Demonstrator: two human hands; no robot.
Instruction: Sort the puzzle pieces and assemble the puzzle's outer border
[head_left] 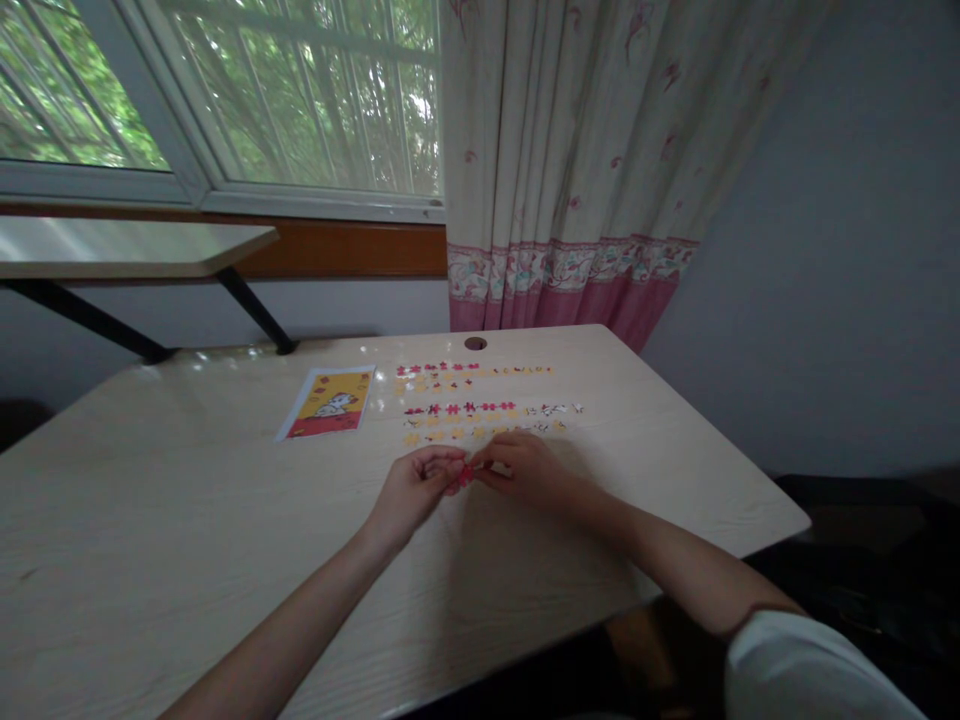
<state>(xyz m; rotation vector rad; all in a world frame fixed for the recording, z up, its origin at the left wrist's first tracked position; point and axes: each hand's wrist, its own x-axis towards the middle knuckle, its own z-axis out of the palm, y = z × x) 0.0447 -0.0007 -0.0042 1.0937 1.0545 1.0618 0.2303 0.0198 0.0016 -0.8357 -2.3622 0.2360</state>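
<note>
Fingers of left hand (411,490) and right hand (525,466) pinch red puzzle piece (466,476) above table (187,520).

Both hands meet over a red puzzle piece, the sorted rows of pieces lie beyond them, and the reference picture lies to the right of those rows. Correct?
Not quite. In the head view the reference picture lies left of the rows of pieces, not right. The left hand and right hand do meet over a red puzzle piece.

Pale glossy wood-grain table (225,520), printed cloth curtain (570,150).
</note>
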